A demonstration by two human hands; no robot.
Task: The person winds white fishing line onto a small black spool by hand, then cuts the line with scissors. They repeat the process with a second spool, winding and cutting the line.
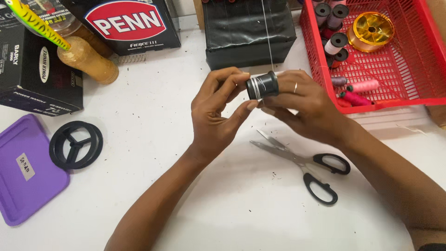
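Both hands' fingers point(241, 100) pinch black spool point(263, 85) | axis left-right | line point(266, 32) runs up

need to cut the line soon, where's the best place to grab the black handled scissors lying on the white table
Take the black-handled steel scissors by the two black loops, coming from above on the near right. They lie flat on the white table, blades open and pointing up-left toward the left hand, while the loops face the right forearm. Both hands now hold the small black spool.

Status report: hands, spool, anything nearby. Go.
Left hand and right hand both grip the black spool, thin line running up from it. Scissors lie open beneath, untouched.
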